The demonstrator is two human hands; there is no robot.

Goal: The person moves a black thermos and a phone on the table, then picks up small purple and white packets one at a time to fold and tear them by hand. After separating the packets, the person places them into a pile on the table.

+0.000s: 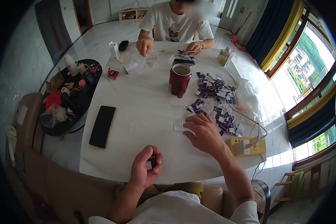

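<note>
My left hand (147, 166) is closed around a small stack of dark tags (151, 162) near the table's front edge. A white label shows on the stack, and my fingers hide the rest. My right hand (203, 133) reaches over the table with its fingers curled. Its thumb and index fingertips meet the right edge of a small white printed tag (178, 125). Just beyond that hand spreads a loose pile of purple-and-white tags (217, 98) with thin strings.
A maroon mug (179, 80) stands beyond my hands. A black phone (102, 127) lies left; a power strip (247, 146) with cables sits right. Clear plastic bags (250, 98) lie beside the pile. Opposite, another person's hands (145, 47) handle small items.
</note>
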